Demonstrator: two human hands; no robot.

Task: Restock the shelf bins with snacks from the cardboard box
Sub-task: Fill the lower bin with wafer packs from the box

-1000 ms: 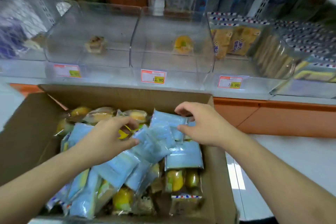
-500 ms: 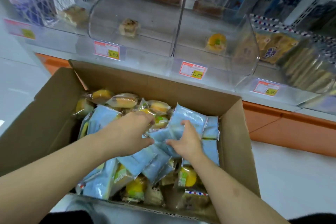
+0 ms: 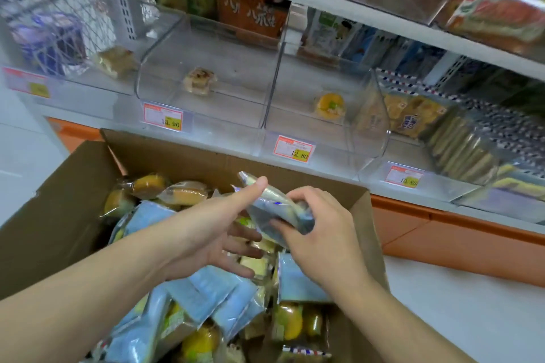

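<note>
Head view of a restocking task at an early stage. The cardboard box (image 3: 88, 186) stands open below the shelf (image 3: 383, 188) and holds a loose heap of wrapped snacks: pale blue packets (image 3: 206, 289) in the middle, clear-wrapped yellow cakes (image 3: 182, 193) toward the far left corner, and further yellow pieces along the near edge.

The right hand (image 3: 321, 233) has its grip closed around a small bundle of blue packets (image 3: 277, 209), raised just above the heap and tilted up toward the shelf. The left hand (image 3: 212, 236) has a released grip: its fingers are spread and fairly straight, and its thumb tip touches the upper end of the bundle, apparently steadying it.

On the shelf, the clear bin (image 3: 206, 62) above the 13.90 price tag (image 3: 163, 120) contains a single pale pastry (image 3: 199, 81). The neighbouring bin (image 3: 368, 132) above the 12.80 tag (image 3: 295, 150) contains a single yellow cake (image 3: 329, 105). The bin to the right (image 3: 413, 186), above the 10.80 tag, already holds several biscuit packs (image 3: 413, 115).

Judged from this arrangement, little or no restocking is complete: two bins are almost bare and the box remains nearly full. Remaining work appears to comprise carrying this bundle to its matching bin, which cannot be identified here, and then repeating the transfer many times.
</note>
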